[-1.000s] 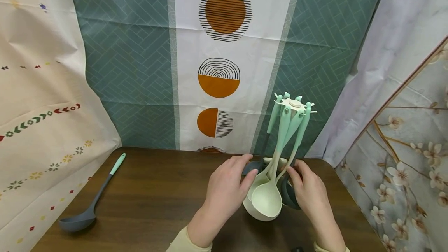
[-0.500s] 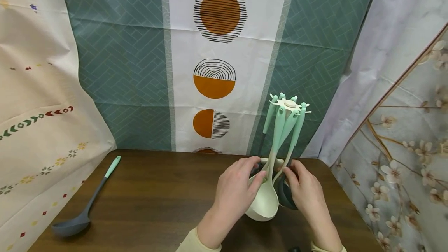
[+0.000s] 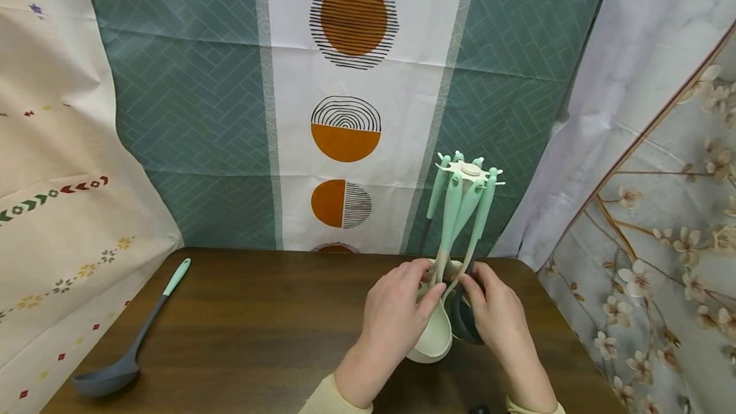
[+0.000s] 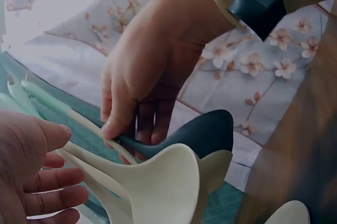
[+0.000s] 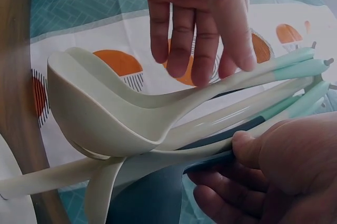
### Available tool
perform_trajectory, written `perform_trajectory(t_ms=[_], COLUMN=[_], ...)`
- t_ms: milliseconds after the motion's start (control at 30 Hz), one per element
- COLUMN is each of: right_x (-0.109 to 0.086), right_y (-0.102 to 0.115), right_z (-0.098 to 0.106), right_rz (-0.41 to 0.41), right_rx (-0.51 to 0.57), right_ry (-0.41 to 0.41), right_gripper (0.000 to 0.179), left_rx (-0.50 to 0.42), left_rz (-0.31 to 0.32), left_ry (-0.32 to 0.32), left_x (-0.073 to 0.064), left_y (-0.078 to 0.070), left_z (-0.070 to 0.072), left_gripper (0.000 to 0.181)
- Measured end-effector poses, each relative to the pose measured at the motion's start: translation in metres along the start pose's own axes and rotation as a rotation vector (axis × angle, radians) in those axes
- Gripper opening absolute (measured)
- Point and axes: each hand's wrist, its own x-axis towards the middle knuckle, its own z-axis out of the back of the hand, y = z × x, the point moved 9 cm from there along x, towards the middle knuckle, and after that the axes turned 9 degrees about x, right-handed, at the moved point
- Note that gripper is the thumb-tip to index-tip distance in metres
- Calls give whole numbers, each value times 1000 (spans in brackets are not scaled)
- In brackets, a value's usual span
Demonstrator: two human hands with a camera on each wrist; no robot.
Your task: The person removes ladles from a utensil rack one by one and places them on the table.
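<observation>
Pinching the stem of a dark ladle [image 4: 208, 132] between thumb and fingers, the right hand [image 3: 501, 308] works at the right side of a utensil rack [image 3: 470, 170]. Its thumb also lies against a pale handle [image 4: 87, 123] that runs alongside the dark stem. Opposite it, the left hand [image 3: 393, 312] is loose and grasps nothing, its fingers extended and spread a little; its thumb is close to the stems, and whether it touches them I cannot tell.

The rack stands upright on the right half of a brown table [image 3: 259, 337], with a pale, star-shaped top. Mint handles [image 3: 451, 209] hang in a ring from its hooks, and the bowls sit low between the two hands. A cream ladle [image 3: 435, 337] hangs at the front, and the dark ladle is just to its right. Below the bowls, the right wrist view shows a pale pole [image 5: 47, 179] and part of a pale base [image 5: 11, 184].

Well apart, near the table's left edge, lies a grey ladle [image 3: 109, 377] with a mint grip, its bowl toward the viewer. Behind the table hangs a green and white cloth [image 3: 190, 114]; on the right is a flowered cloth [image 3: 684, 241].
</observation>
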Motion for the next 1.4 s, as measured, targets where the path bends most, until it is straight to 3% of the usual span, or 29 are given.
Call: perform_trajectory(t_ms=[533, 933, 1400], right_x=[1, 0, 0], right_y=[1, 2, 3], right_z=[-1, -4, -5], right_rz=[3, 16, 27], right_rx=[0, 0, -5], right_ry=[-9, -8, -14], right_gripper=[12, 11, 9], left_rx=[36, 52, 37], left_rz=[36, 2, 4], left_ry=[38, -22, -25], left_x=[1, -3, -2], left_y=[8, 4, 3], left_z=[-12, -14, -14], left_gripper=[29, 19, 18])
